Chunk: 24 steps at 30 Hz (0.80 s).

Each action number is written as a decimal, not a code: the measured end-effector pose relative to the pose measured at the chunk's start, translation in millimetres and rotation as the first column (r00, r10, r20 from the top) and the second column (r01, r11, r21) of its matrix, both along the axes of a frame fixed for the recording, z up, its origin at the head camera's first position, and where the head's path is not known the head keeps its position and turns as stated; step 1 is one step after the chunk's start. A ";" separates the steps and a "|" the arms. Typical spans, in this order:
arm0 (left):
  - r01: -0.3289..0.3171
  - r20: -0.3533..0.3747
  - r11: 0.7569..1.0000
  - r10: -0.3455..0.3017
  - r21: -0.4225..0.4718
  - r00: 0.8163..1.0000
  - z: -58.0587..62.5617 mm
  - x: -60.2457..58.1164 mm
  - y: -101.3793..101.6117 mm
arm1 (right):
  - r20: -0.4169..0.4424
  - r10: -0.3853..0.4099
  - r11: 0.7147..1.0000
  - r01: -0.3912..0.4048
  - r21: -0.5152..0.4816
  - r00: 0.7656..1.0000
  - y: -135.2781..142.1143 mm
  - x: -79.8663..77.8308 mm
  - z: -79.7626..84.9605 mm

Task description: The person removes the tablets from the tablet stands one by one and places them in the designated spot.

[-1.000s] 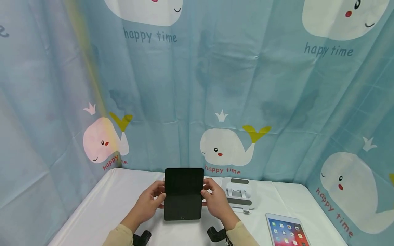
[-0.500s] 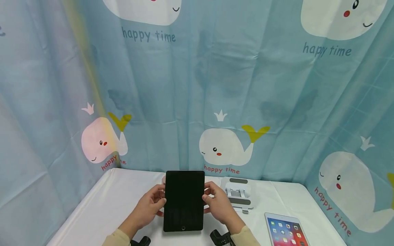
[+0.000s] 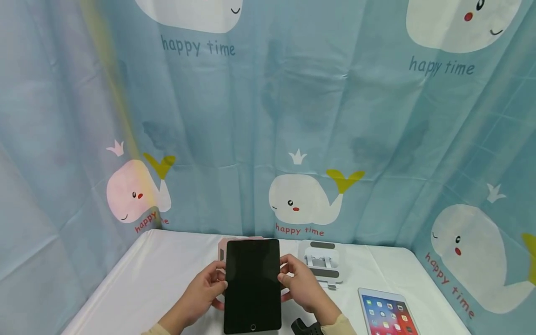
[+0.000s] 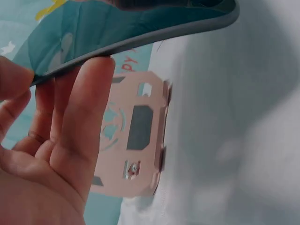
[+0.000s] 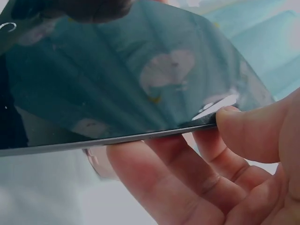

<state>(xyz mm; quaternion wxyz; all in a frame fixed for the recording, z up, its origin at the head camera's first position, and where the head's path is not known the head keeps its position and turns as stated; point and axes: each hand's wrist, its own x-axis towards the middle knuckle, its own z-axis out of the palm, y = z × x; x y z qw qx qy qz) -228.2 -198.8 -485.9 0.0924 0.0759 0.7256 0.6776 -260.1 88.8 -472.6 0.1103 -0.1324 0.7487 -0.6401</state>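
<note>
A black tablet [image 3: 253, 286] with a round home button at its lower edge is held upright by both hands, its dark screen facing me. My left hand [image 3: 204, 289] pinches its left edge, thumb at the front and fingers behind. On the opposite edge my right hand [image 3: 302, 284] grips the same way; in the right wrist view the thumb [image 5: 253, 133] presses the rim while fingers support the back. Behind the tablet stands a pink tablet stand [image 4: 133, 136] with grey pads and cut-outs, mostly hidden in the head view.
A white and grey stand [image 3: 321, 263] lies to the right of the hands. A second tablet [image 3: 389, 311], white-framed with a lit screen of app icons, lies at the front right. The white-covered table [image 3: 167, 260] ends at a blue whale-print curtain [image 3: 209, 116].
Both hands have brought the tablet lower and closer to me. The top of the pink stand now shows behind it. The other tablet and white stand stay on the table.
</note>
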 end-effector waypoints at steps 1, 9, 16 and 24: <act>0.002 0.002 1.000 -0.002 0.006 1.000 -0.6 0.8 1.1 | 0.006 0.003 1.000 -0.003 -0.003 1.000 1.3 0.7 -0.4; 0.046 0.042 0.998 -0.048 0.050 0.998 -1.8 5.4 8.4 | 0.054 0.037 0.999 -0.036 -0.005 0.998 11.2 6.4 0.1; 0.089 0.093 0.988 -0.101 0.127 0.991 -2.4 10.3 17.2 | 0.097 0.055 0.998 -0.052 -0.038 0.994 21.9 11.0 -1.3; 0.105 0.138 0.981 -0.129 0.164 0.982 -7.4 14.6 31.2 | 0.157 0.063 0.998 -0.060 -0.028 0.986 40.8 15.5 -4.9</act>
